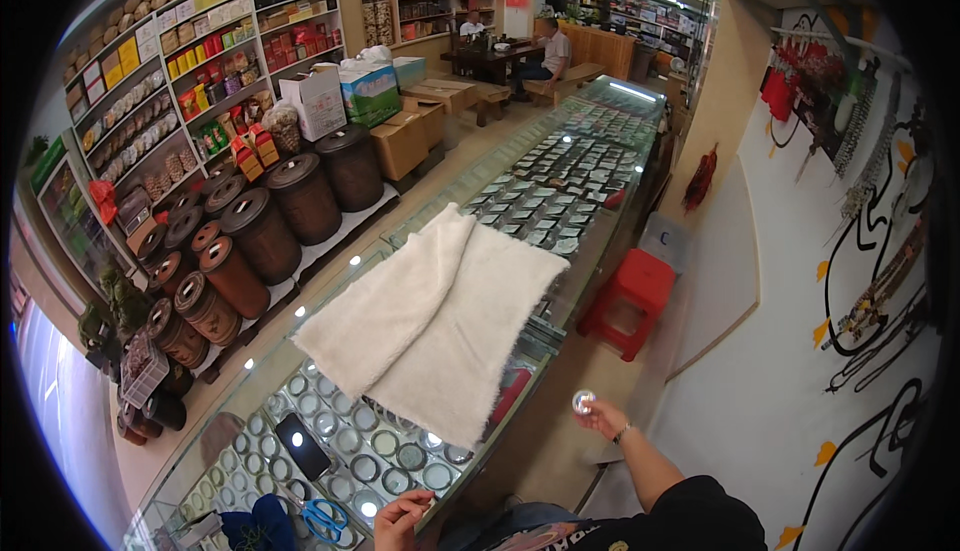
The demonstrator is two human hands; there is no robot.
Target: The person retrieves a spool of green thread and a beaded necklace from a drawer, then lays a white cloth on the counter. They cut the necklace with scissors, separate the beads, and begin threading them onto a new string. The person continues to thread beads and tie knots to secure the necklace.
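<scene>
My right hand point(606, 419) reaches out over the floor beside the counter, its fingers closed on a small round shiny object point(583, 403). The object looks silvery or clear; its kind is too small to tell. Low in the view, my left hand point(400, 522) is pinched at the near edge of the glass display counter point(240, 376). Whatever its fingertips hold is too small to make out. Rows of round bangles point(365, 468) lie under the glass near that hand. On the glass are a black phone point(302, 446) and blue-handled scissors point(324, 519).
A cream fleece cloth point(440, 321) covers the counter's middle. Dark blue fabric point(258, 526) lies by the scissors. A red stool point(630, 296) stands right of the counter. Brown lidded barrels point(262, 229) and cardboard boxes point(400, 146) line the left. Two people sit at a far table point(495, 54).
</scene>
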